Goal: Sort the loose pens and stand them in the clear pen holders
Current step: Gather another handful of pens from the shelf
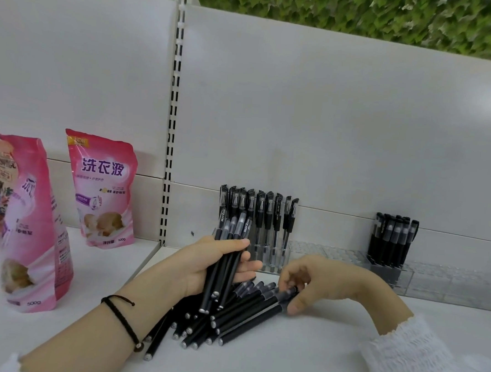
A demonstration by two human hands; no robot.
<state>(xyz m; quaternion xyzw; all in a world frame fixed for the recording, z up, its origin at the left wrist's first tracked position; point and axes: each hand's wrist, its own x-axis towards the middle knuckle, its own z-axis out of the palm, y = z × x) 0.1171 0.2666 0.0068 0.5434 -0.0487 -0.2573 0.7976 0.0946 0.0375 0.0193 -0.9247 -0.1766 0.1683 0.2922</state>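
Observation:
A pile of loose black pens (224, 319) lies on the white shelf in front of me. My left hand (205, 266) grips a bundle of several black pens (227, 259), caps pointing up. My right hand (310, 284) pinches the capped end of one pen (262, 313) at the top of the pile. Behind them a clear pen holder (274, 259) carries a row of upright pens (261, 215). To the right, a second clear pen holder (388, 273) has a cluster of black pens (392, 240) standing in it.
Clear holder sections (456, 285) run along the back wall to the right. Pink detergent pouches (103, 188) (32, 224) stand on the neighbouring shelf at left, past the slotted upright (172, 124). The white shelf surface (300, 356) stretches toward me.

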